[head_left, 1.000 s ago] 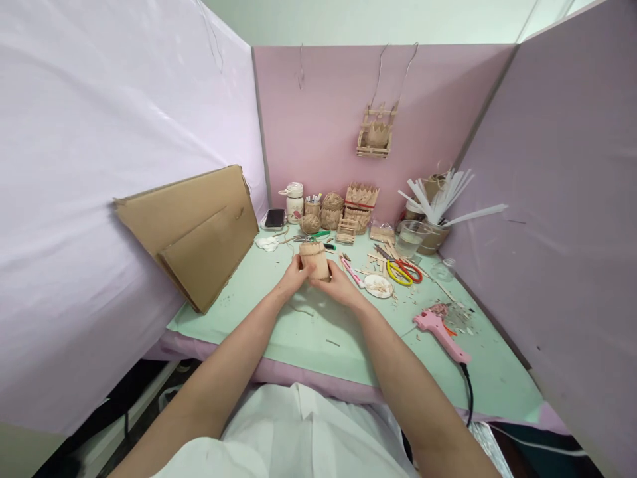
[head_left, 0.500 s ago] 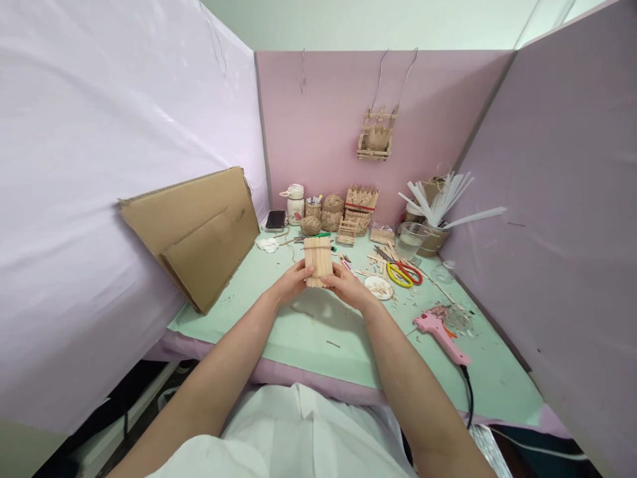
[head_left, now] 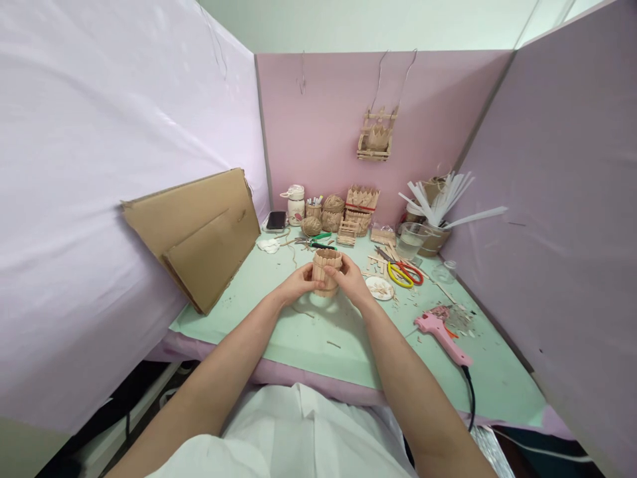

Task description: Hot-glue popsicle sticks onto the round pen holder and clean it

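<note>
Currently, our pale green cloth-covered table point(head_left: 318, 338) ends at a front edge close before us; its widest stretch runs between the tilted brown cardboard sheet point(head_left: 199, 239) at left and the pink plastic glue gun point(head_left: 442, 337) at right. We have the round, pale wooden-stick cup point(head_left: 320, 268), rim upward, clamped between left hand point(head_left: 297, 284) and right hand point(head_left: 353, 282). Containers: round white dish point(head_left: 372, 293) with wood chips point(head_left: 381, 288); brown pot point(head_left: 434, 243) with long white strips point(head_left: 440, 207).
</note>
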The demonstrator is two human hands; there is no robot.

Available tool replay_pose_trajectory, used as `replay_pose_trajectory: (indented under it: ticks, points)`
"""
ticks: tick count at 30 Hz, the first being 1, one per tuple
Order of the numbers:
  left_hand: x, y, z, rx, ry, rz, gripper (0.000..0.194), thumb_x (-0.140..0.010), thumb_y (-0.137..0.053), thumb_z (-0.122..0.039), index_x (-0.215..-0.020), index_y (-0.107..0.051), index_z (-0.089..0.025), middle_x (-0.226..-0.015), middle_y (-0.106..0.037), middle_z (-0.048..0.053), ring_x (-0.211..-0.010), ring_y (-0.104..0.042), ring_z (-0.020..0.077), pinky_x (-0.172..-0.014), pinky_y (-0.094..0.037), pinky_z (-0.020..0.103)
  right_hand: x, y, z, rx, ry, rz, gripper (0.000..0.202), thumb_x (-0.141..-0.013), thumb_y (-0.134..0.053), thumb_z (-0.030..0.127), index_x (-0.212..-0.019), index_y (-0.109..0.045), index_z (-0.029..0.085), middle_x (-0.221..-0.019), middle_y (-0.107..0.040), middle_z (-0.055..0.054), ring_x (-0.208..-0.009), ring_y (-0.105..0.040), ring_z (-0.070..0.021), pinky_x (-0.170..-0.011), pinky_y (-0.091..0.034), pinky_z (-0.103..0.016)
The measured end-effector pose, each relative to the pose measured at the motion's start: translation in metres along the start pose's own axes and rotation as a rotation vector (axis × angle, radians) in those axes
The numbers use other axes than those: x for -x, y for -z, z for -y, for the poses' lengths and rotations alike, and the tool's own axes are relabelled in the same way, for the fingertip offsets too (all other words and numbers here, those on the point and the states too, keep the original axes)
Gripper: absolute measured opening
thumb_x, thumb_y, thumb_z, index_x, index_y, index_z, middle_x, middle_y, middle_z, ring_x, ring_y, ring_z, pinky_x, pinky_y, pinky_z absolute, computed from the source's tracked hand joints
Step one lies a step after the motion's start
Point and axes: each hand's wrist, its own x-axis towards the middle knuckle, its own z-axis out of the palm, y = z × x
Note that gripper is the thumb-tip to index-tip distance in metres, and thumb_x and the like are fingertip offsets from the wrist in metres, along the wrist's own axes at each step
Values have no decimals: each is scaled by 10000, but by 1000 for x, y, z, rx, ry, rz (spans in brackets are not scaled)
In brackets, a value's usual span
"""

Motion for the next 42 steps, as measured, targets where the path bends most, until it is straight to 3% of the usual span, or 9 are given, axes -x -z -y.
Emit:
replay_pose_trajectory:
  ticks: [8, 12, 16, 18, 21, 24, 26, 36, 42]
  points:
    - [-3, 2, 3, -14, -75, -29, 741, -570, -805, -301, -1227, -490, -170, -1277, -539, 147, -1204, -491, 302, -996, -400, 427, 3, -3, 2, 87, 56, 25, 584, -686, -695, 361, -1221, -502, 230, -1219, -582, -71, -1114, -542, -227, -974, -414, -390]
    - [-4, 3, 6, -18, -100, -110, 1005, -542, -822, -302, -1395, -295, -226, -1425, -385, 154, -1308, -389, 290, -1078, -324, 420, 6, -5, -4, 153, -77, 85, 832, -590, -766, 378, -1327, -398, 254, -1317, -500, -82, -1209, -480, -245, -1009, -385, -404]
    - [-4, 4, 9, -55, -88, -82, 1118, -539, -824, -324, -1442, -173, -228, -1442, -354, 170, -1316, -378, 291, -1083, -314, 426, 5, -2, -8, 156, -136, 62, 971, -535, -794, 392, -1379, -331, 263, -1382, -437, -95, -1274, -414, -261, -1037, -352, -426]
    - [-3, 3, 10, -141, -93, -83, 1128, -531, -827, -310, -1439, -164, -224, -1444, -347, 166, -1322, -367, 285, -1088, -300, 426, 0, 2, -9, 65, -137, -20, 882, -597, -749, 438, -1362, -348, 257, -1367, -453, -102, -1256, -436, -247, -1023, -370, -415]
    - [-2, 0, 9, -303, -127, -113, 1083, -516, -830, -284, -1409, -223, -211, -1449, -329, 155, -1336, -334, 272, -1110, -254, 411, -9, 11, -8, -115, -143, -253, 619, -722, -603, 526, -1247, -446, 238, -1282, -529, -94, -1179, -509, -219, -964, -427, -388]
    - [-2, -3, 9, -408, -140, -137, 990, -508, -830, -286, -1349, -316, -193, -1412, -377, 145, -1311, -361, 272, -1097, -264, 405, -14, 21, -5, -259, -198, -473, 446, -737, -556, 545, -1057, -525, 237, -1151, -602, -63, -1065, -578, -206, -869, -487, -356]
    - [-2, -4, 10, -453, -126, -151, 944, -504, -830, -286, -1313, -354, -179, -1368, -429, 140, -1282, -391, 275, -1075, -290, 407, -14, 24, -4, -322, -222, -538, 379, -718, -570, 533, -951, -539, 236, -1047, -635, -45, -985, -607, -199, -811, -506, -336]
    - [-6, -11, 12, -570, -52, -188, 871, -537, -808, -288, -1288, -378, -188, -1265, -525, 111, -1174, -487, 274, -1002, -367, 402, -8, 14, -4, -158, -208, -458, 271, -762, -529, 487, -838, -526, 227, -880, -615, -29, -877, -588, -189, -776, -468, -329]
    - [-7, -15, 14, -577, -23, -273, 813, -545, -805, -331, -1250, -416, -215, -1219, -561, 90, -1135, -524, 283, -971, -396, 401, 4, 4, 14, 82, -37, -430, 243, -814, -523, 401, -984, -485, 232, -1007, -569, -48, -939, -539, -180, -863, -436, -346]
